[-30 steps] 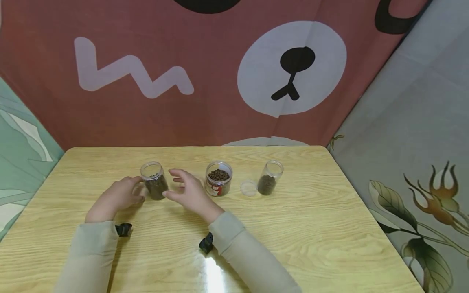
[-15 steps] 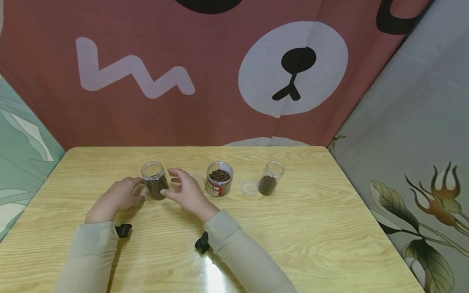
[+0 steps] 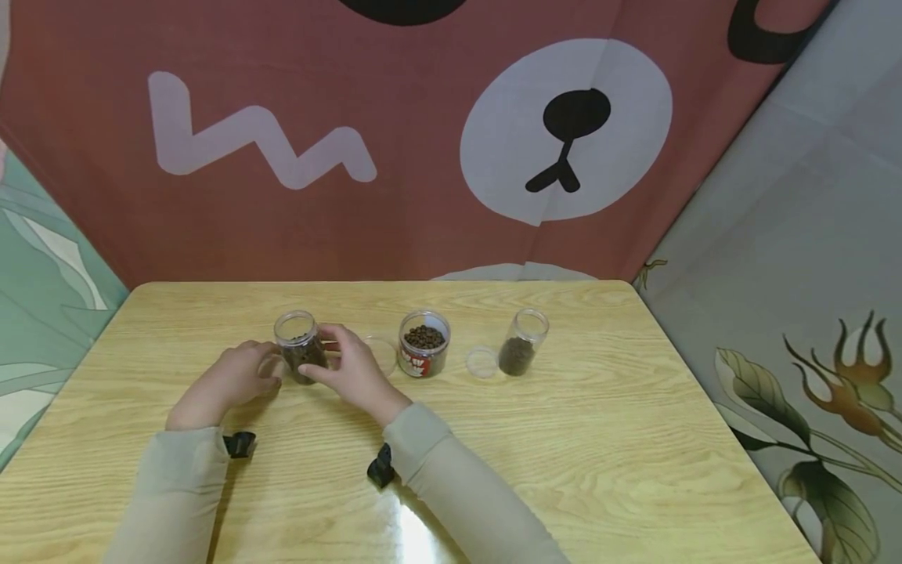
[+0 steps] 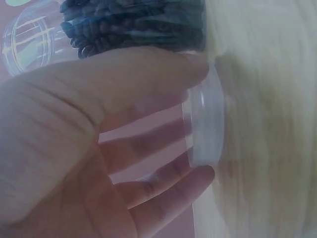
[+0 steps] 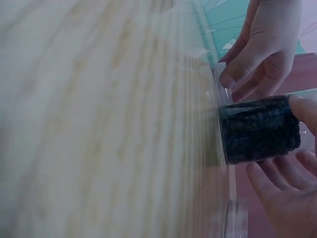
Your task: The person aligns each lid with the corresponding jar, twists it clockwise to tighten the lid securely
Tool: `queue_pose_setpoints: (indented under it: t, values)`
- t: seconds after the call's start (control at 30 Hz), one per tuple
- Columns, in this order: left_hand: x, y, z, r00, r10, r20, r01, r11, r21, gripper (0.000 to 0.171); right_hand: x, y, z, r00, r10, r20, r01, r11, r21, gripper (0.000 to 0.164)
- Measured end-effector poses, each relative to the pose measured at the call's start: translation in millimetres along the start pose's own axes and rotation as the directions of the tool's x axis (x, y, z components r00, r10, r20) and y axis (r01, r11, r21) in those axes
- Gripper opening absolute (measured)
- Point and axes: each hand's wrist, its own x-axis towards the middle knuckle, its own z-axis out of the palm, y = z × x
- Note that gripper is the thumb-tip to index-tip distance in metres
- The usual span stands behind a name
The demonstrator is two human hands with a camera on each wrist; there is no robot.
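Observation:
A clear jar [image 3: 296,345] part-filled with dark beans stands uncapped at the left of the table. My right hand [image 3: 352,372] grips it, the thumb across its near side and the fingers behind; the right wrist view shows this jar [image 5: 257,131] between them. To its left, my left hand [image 3: 229,380] holds a clear round lid [image 4: 208,121] by the rim, low at the table surface, thumb on one side and fingertips on the other. In the head view this lid is hidden by the left hand.
A wider open jar [image 3: 423,356] of brown beans with a red label stands mid-table, a clear lid [image 3: 382,356] lying to its left. Farther right are another clear lid [image 3: 482,362] and a narrow open jar [image 3: 517,356] of dark contents. Fabric hangs behind the wooden table [image 3: 599,454].
My right hand has moved left and closed in on the jar, its thumb now across the near side. The left hand stays almost where it was.

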Motion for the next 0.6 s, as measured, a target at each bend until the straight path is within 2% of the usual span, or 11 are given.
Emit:
queue_pose_setpoints:
  t: [0.27,0.6]
  values:
    - [-1.2,-0.5,0.5,1.000,0.009,-0.010,-0.009,1.000,-0.005,0.049,0.5,0.1,4.4,1.000,0.013,-0.010,-0.013,1.000,0.014,0.057]
    - [-2.2,1.6,0.2,1.000,0.010,-0.014,-0.009,1.000,0.002,0.050,2.2,0.6,5.7,1.000,0.004,-0.012,-0.004,1.000,0.006,0.057]
